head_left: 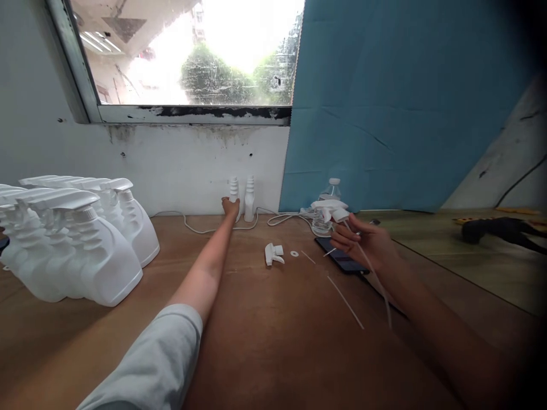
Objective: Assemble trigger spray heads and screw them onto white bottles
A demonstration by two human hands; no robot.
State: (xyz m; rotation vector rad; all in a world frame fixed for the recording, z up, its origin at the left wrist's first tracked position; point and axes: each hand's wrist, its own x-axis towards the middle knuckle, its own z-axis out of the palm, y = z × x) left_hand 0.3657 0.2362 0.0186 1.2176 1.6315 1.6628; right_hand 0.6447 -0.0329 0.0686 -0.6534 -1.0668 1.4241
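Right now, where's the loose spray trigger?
Head view, near the middle: the loose spray trigger lies on the brown table, just left of the white ring.

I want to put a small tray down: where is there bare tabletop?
The widest bare tabletop lies before the loose sprayer head, between the left arm and the long straight tube. A narrower patch separates that arm from the spray bottles on the left. It is crowded around the phone, clear bottle and right hand.
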